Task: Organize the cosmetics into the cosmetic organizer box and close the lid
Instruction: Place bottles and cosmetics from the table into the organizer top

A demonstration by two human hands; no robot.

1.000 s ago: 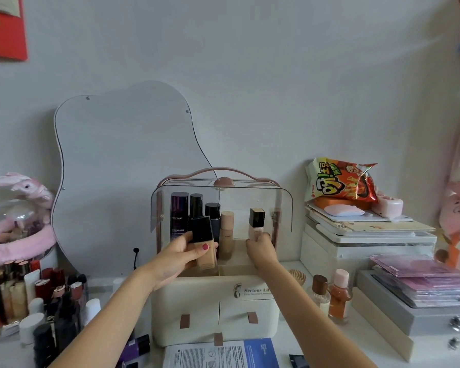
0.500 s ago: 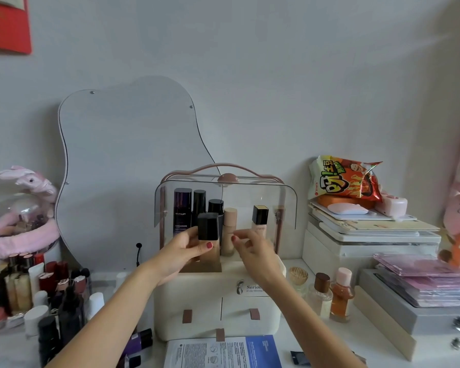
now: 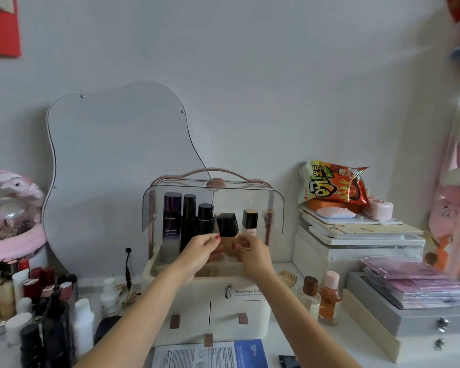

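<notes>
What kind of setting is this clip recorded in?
Most likely a home dressing table: a curvy mirror leans against the wall, a cosmetic organizer box sits in front, and lipsticks and bottles crowd the left.

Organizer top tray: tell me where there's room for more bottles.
In the organizer box, the free patch is the front strip by the front wall, before the tall dark bottles. Both hands, left hand and right hand, holding the foundation bottle, crowd the middle.
</notes>
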